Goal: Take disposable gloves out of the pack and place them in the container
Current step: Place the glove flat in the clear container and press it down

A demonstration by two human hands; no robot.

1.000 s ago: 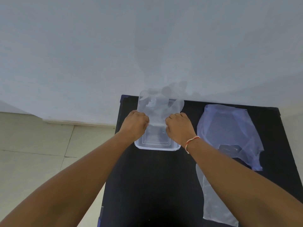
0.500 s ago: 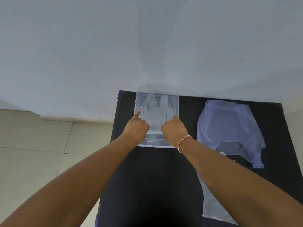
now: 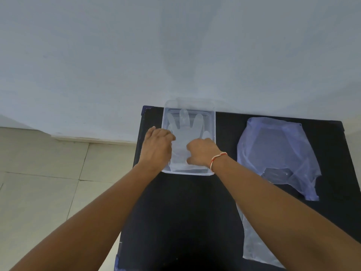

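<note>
Glove (image 3: 185, 133) in container (image 3: 214, 122), pack (image 3: 277, 149) rightward

clear glossy plastic container (image 3: 213, 122), thin translucent film glove (image 3: 185, 132), crinkly plastic pack (image 3: 277, 145), matt blk table (image 3: 181, 212)

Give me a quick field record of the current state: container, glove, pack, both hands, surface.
container: clear plastic container, at the far edge of the black table
glove: one translucent glove lies flat inside the container, fingers pointing away from the person
pack: plastic pack lies on the table, right of the container
left hand: left hand at the container's left rim
right hand: right hand pressing on the glove's cuff end; thread bracelet on wrist
grip: whether either hand pinches the glove cannot be told
</note>
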